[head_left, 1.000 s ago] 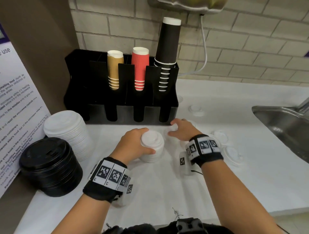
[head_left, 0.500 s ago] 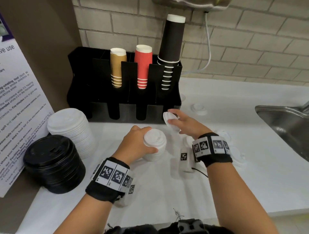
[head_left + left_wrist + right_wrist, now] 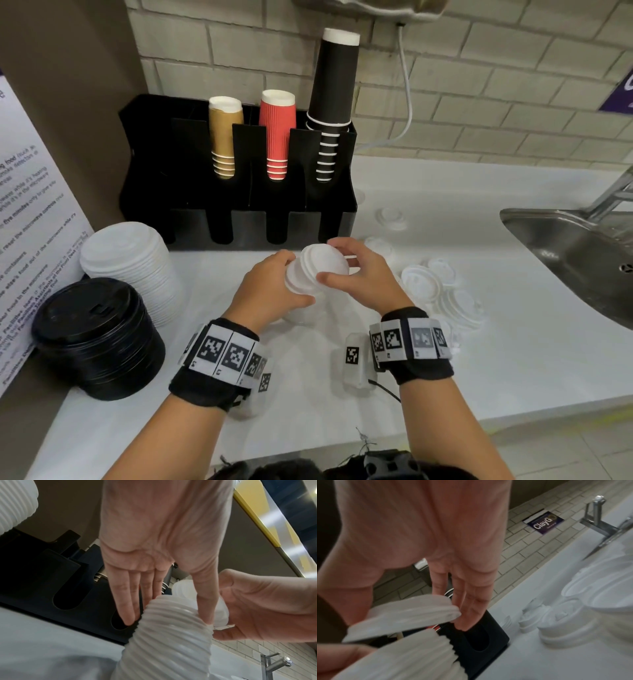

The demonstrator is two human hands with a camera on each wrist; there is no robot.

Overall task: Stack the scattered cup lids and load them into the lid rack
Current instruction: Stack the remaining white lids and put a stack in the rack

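Lids of white ribbed plastic, round and domed, form a stack point(image 3: 299, 287) clamped in the left hand point(image 3: 270, 294) grip above the bench point(image 3: 445, 359), its long axis tilted up and rightward. Left of that grip stand two stacks: one black point(image 3: 96, 339), one white point(image 3: 133, 270). One loose lid point(image 3: 325, 263) is pinched tilted in the right hand point(image 3: 363, 284) grip, at the held stack's top. Right of that grip lie about five scattered lids point(image 3: 421, 287). Behind stands one black rack point(image 3: 236, 178).

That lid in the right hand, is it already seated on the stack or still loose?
Still loose. The right hand holds the white lid tilted, with a gap visible above the lid stack that the left hand grips.
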